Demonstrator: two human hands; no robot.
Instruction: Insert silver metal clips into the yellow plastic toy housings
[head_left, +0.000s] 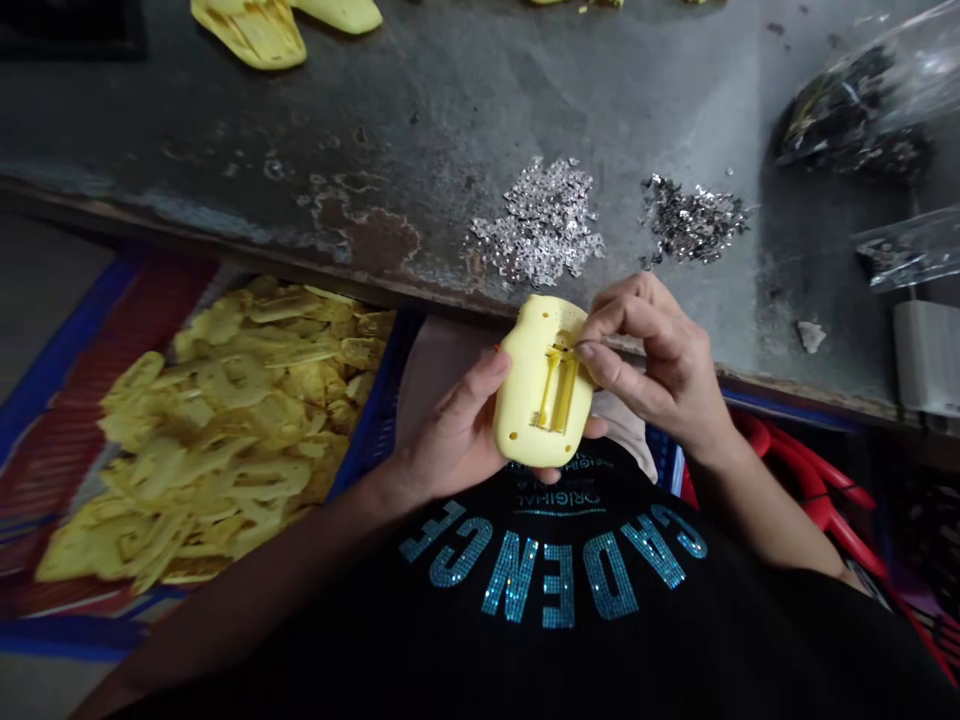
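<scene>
My left hand grips a yellow plastic shell from the left and below, its open inner side with a slotted compartment facing up. My right hand is closed in a pinch at the shell's upper right corner, holding a small thin metal piece against the compartment. Both hands are just in front of the worn grey table edge, above my black shirt.
A pile of small silvery metal pieces and a darker pile lie on the table behind the hands. A blue crate of yellow plastic parts stands at lower left. More yellow shells lie at the far edge; plastic bags at right.
</scene>
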